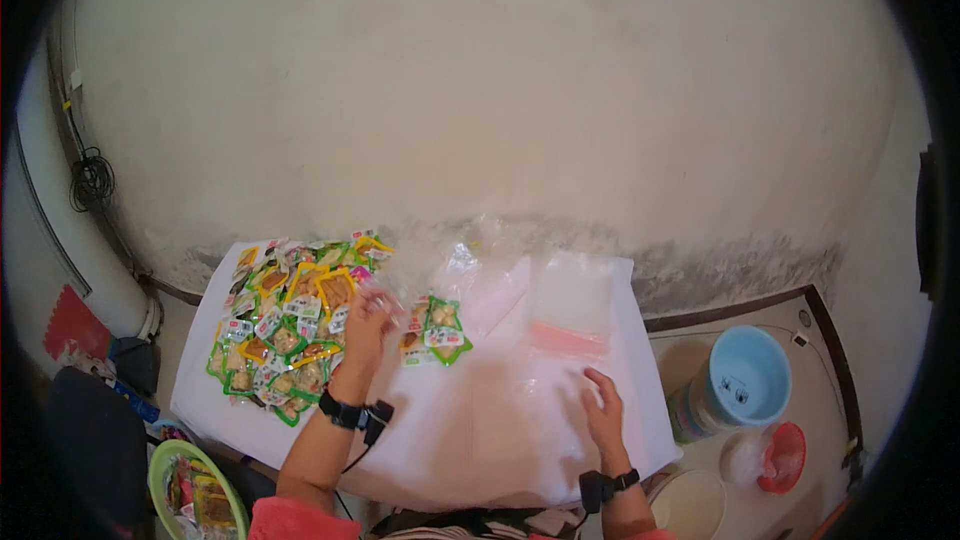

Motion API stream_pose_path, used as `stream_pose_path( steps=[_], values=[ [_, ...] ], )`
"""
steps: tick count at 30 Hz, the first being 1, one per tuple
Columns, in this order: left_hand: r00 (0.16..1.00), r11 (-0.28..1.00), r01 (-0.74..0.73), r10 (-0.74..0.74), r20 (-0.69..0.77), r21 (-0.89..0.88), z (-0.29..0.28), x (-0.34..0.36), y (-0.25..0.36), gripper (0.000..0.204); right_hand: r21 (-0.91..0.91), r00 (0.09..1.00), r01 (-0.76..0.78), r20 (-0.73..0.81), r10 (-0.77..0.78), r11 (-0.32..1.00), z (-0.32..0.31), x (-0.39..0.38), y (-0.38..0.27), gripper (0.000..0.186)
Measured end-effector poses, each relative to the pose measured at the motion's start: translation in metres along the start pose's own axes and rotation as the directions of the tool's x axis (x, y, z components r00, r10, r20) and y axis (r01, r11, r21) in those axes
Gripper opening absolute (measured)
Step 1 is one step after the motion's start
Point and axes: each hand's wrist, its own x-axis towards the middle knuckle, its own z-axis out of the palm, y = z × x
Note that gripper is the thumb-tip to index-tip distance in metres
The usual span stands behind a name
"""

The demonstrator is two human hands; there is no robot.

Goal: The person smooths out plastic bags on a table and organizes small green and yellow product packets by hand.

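A heap of small snack packets (290,325), sealed in clear plastic with green, yellow and white printing, covers the left part of the white-covered table (480,450). My left hand (370,322) is at the heap's right edge. Its fingers are blurred, with something clear and shiny around them, and I cannot make out whether they grip it. Just right of that hand, a few green-edged packets (440,328) lie together. My right hand (603,408) is above the table with fingers apart and nothing in it, nearest to a stack of clear plastic bags (570,315) with pink-red edges.
Crumpled clear plastic (460,265) lies along the table's back edge, against the wall. A green basket (158,485) with more packets stands at lower left, beside a dark chair (85,440). To the right are a blue basin (770,370), a red basket (795,455) and a pale bucket (690,505).
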Motion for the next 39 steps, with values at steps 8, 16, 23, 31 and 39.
stream_pose_path(
  steps=[8, 16, 23, 31, 39],
  values=[
    [0.882, 0.933, 0.308, -0.353, 0.311, 0.186, 0.012, -0.095, 0.027, 0.01, 0.125, 0.944, 0.159, 0.273, -0.188, 0.979, 0.097, 0.012, -0.091, 0.058],
    [0.971, 0.738, -0.035, -0.134, 0.198, 0.674, -0.001, -0.093, 0.055, 0.023, 0.497, 0.868, -0.373, 0.485, 0.106, 0.783, 0.103, -0.023, -0.076, 0.032],
    [0.871, 0.219, -0.491, 0.145, 0.47, 0.843, -0.052, -0.096, 0.006, 0.04, -0.2, 0.672, -0.324, 0.64, 0.373, 0.925, 0.109, -0.051, -0.024, 0.037],
    [0.99, 0.066, -0.122, -0.067, 0.127, 0.99, -0.116, -0.209, 0.001, 0.036, -0.486, 0.892, 0.374, 0.42, -0.164, 0.79, 0.123, -0.021, -0.046, 0.033],
    [0.974, 0.206, -0.173, -0.106, 0.198, 0.963, -0.115, -0.225, -0.011, 0.024, -0.465, 0.718, 0.36, 0.692, 0.079, 0.809, 0.223, 0.003, -0.021, 0.027]
  ],
)
